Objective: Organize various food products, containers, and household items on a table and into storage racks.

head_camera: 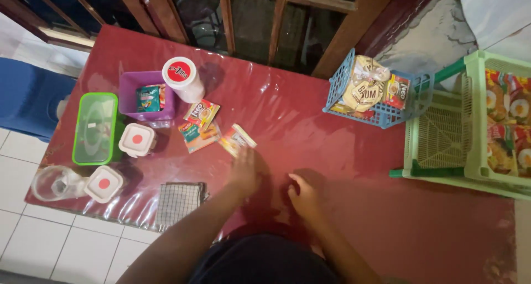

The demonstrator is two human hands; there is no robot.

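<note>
My left hand (243,170) lies flat on the red table (343,151), fingers stretched toward a small sachet (237,139) and touching or nearly touching its near edge. Two more sachets (201,113) (198,135) lie just left of it. My right hand (303,194) rests on the table beside the left, fingers loosely curled, holding nothing. Both forearms reach in from the bottom edge.
A purple tub (131,99) holding a packet, a white jar with a red lid (182,78), a green-rimmed box (95,129), two small white containers (136,139) (103,184) and a checked cloth (177,202) sit left. A blue basket (337,90) of packets and a green rack (475,112) stand right.
</note>
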